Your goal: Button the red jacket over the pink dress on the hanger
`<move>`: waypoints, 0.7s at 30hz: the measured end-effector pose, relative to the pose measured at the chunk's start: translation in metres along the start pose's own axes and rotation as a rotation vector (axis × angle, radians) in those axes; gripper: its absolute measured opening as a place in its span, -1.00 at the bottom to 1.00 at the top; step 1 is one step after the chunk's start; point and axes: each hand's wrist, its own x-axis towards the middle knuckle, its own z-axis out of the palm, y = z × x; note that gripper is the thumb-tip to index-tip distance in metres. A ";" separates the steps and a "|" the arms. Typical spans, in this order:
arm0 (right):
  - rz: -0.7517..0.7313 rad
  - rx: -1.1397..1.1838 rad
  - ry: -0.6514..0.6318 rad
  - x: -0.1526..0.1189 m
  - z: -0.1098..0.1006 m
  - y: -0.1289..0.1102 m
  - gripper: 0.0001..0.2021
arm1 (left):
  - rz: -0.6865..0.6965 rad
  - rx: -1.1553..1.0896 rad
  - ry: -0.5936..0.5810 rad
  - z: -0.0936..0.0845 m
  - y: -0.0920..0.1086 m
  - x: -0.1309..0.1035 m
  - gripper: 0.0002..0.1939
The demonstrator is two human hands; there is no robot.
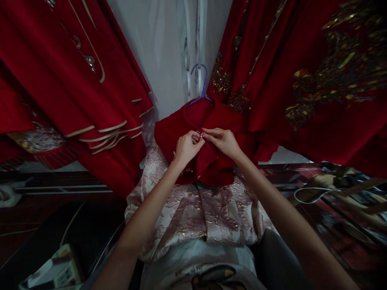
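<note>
A small red jacket (169, 129) hangs on a purple hanger (203, 88) in front of me. Both my hands meet at its front, just below the neckline. The fingers of my left hand (190, 148) are closed on a small beaded button (202, 135) at the front edge. From the other side, my right hand (224, 140) pinches at the same button with thumb and forefinger. More small beaded fastenings (190, 170) show lower on the jacket. Below it spreads a shiny pink brocade skirt (211, 217), reaching to my lap.
Long red garments hang on both sides: one with pale piping (105, 92) at left, one with gold sequins (341, 60) at right. Behind the hanger are white metal poles (198, 40). A white device (60, 268) lies lower left; clutter with a white cable (311, 189) stands at right.
</note>
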 end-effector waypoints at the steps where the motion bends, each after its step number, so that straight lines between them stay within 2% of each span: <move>1: 0.007 -0.001 -0.002 0.000 0.000 0.000 -0.64 | 0.009 0.016 0.001 0.000 0.000 0.000 -0.89; 16: 0.139 0.235 -0.023 0.006 0.000 0.003 -0.58 | 0.232 0.279 -0.125 -0.019 0.010 0.008 -0.94; 19: 0.122 0.259 -0.050 0.006 0.003 0.003 -0.62 | 0.237 0.233 -0.126 -0.016 0.011 0.007 -0.94; 21: 0.081 0.274 -0.033 0.001 0.010 0.003 -0.63 | 0.204 0.119 -0.088 -0.009 0.008 0.003 -0.92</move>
